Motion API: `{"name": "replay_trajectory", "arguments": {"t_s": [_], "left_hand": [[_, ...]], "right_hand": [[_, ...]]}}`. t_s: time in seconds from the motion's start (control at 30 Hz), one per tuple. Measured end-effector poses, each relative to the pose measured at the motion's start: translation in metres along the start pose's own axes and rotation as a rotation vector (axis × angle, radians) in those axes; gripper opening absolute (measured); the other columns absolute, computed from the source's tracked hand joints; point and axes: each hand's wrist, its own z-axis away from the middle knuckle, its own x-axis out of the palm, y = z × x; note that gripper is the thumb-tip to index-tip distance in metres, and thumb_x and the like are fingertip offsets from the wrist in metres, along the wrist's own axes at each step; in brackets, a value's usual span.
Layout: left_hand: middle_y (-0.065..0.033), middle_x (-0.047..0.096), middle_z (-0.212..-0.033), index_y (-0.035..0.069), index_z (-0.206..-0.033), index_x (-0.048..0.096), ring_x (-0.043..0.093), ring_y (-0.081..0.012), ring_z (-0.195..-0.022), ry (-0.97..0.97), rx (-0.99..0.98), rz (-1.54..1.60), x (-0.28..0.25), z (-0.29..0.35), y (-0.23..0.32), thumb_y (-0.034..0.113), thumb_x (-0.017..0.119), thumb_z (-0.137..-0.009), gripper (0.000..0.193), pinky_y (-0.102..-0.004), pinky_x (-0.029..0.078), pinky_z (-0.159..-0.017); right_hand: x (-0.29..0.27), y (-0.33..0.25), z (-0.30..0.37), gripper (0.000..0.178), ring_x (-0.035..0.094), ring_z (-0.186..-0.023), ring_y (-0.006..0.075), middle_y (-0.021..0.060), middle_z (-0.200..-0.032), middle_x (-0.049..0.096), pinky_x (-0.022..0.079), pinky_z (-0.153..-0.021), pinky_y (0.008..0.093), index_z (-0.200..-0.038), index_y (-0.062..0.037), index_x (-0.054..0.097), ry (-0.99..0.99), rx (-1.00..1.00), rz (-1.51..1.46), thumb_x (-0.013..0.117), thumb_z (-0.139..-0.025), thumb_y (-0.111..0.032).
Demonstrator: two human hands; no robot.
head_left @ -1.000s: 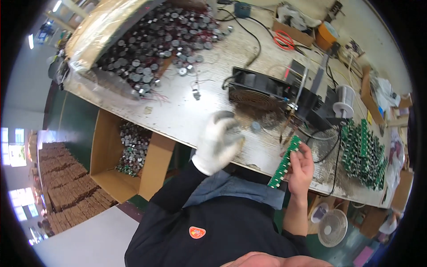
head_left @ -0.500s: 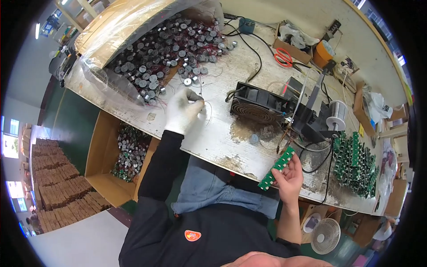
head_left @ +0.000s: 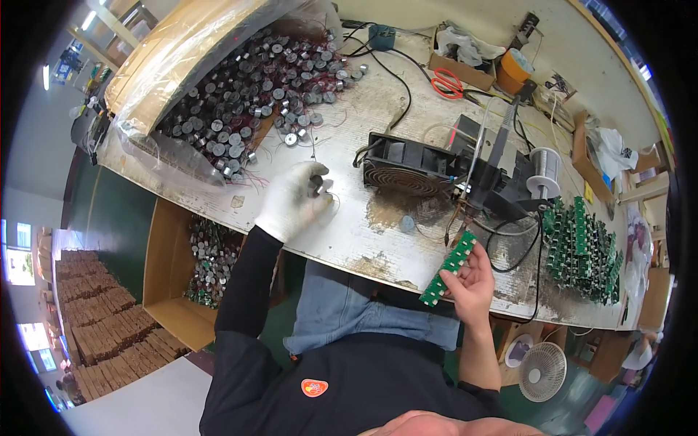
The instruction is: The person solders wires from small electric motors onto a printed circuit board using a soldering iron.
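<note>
The left grip, in a white glove with greyed fingertips, is drawn together above the desk, thumb against fingers; a small grey part appears to be pinched there, though its shape is mostly covered, and a thin curved lead is seen just beside the fingers. By the right grip, bare-handed, a green circuit board is clamped near its middle, the thumb laid on the face and the fingers behind; the strip is held tilted above the front edge of the desk. The step in hand is judged to be the taking-up of a single part on the left while the board is kept ready on the right. For the next move, a secure pinch, an untangled lead and a steady board face are judged to be called for. Between and beyond the grips, a black blower is placed on the desk, with a black stand beside it, on which a spool of wire is mounted. A heap of round metal parts with reddish leads is spread at the far left, partly in a plastic-lined carton. At the right, more green boards are piled. Farther back, red-handled scissors are noted; below the left edge, a cardboard box is partly filled with similar parts.
</note>
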Motion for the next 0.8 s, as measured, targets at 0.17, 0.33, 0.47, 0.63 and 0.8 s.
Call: {"name": "replay_trajectory", "arguments": {"t_s": [0.17,0.33,0.47,0.63,0.8], "left_hand": [[-0.0123,0.059,-0.077,0.006,-0.091,0.065,0.062,-0.0269,-0.070,0.027,0.039,-0.332,-0.005,0.002,-0.004,0.012,0.066,-0.073,0.019,-0.0337,0.050,-0.065],[-0.0089,0.064,-0.073,-0.005,-0.089,0.058,0.058,-0.0100,-0.058,0.102,-0.196,0.197,-0.013,0.007,-0.002,0.005,0.063,-0.079,0.015,-0.0228,0.046,-0.054],[-0.0136,0.064,-0.082,-0.009,-0.097,0.053,0.062,-0.0167,-0.066,0.050,-0.333,0.548,-0.030,0.004,0.003,0.002,0.060,-0.080,0.022,-0.0254,0.051,-0.061],[-0.0179,0.062,-0.096,-0.012,-0.106,0.052,0.065,-0.0211,-0.078,0.057,-0.297,0.871,-0.030,0.005,0.007,0.003,0.060,-0.083,0.028,-0.0300,0.055,-0.074],[-0.0151,0.065,-0.100,-0.010,-0.108,0.059,0.065,-0.0186,-0.080,0.161,-0.091,0.605,-0.023,0.008,0.004,-0.001,0.058,-0.088,0.022,-0.0285,0.054,-0.077]], "right_hand": [[0.002,-0.002,0.001,0.069,0.060,-0.084,0.0118,0.0149,-0.117,0.052,0.051,-0.064,0.0204,-0.137,0.0065,0.025,-0.021,0.000,-0.025,0.063,-0.079,0.011],[0.002,-0.004,0.001,0.068,0.060,-0.088,0.0120,0.0141,-0.117,0.052,0.050,-0.070,0.0215,-0.137,0.0061,0.026,-0.037,0.007,-0.020,0.062,-0.080,0.012],[0.002,-0.006,0.000,0.067,0.060,-0.088,0.0120,0.0141,-0.117,0.052,0.050,-0.070,0.0214,-0.136,0.0062,0.027,-0.027,0.009,-0.015,0.061,-0.080,0.012],[0.003,-0.006,0.000,0.067,0.060,-0.087,0.0123,0.0142,-0.117,0.052,0.051,-0.069,0.0214,-0.136,0.0066,0.027,-0.016,0.014,-0.007,0.062,-0.079,0.012],[0.005,-0.008,-0.001,0.067,0.060,-0.087,0.0124,0.0144,-0.117,0.052,0.051,-0.069,0.0213,-0.136,0.0066,0.027,-0.024,0.016,-0.011,0.062,-0.079,0.012]]}}
